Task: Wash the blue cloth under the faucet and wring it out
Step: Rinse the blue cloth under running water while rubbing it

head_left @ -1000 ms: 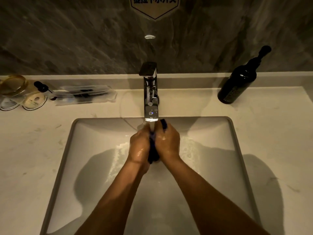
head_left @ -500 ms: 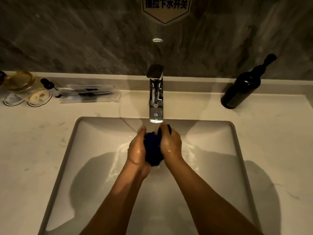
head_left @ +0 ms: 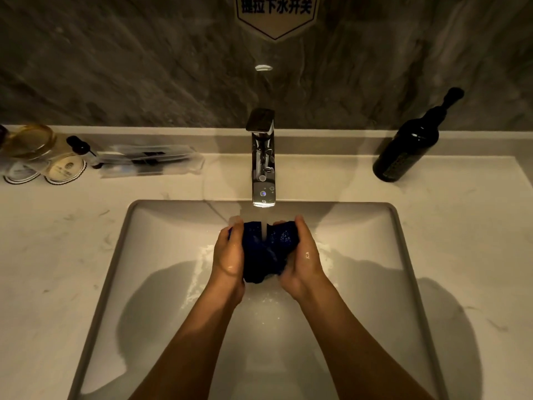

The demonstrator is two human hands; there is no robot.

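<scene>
The dark blue cloth (head_left: 266, 251) is bunched between both hands, directly under the chrome faucet (head_left: 263, 160). Water runs from the spout onto the cloth's middle. My left hand (head_left: 229, 255) grips its left side and my right hand (head_left: 302, 256) grips its right side. Both hands are wet and held above the basin of the white sink (head_left: 161, 255). The cloth's lower end hangs below my palms.
A dark pump bottle (head_left: 409, 142) stands on the counter at the back right. At the back left lie clear packets (head_left: 150, 161), a small dark bottle (head_left: 82, 147), round lids (head_left: 65, 170) and a glass (head_left: 28, 141). Marble wall behind.
My hands have spread apart, opening the cloth wider under the stream. Before, they were pressed together around it.
</scene>
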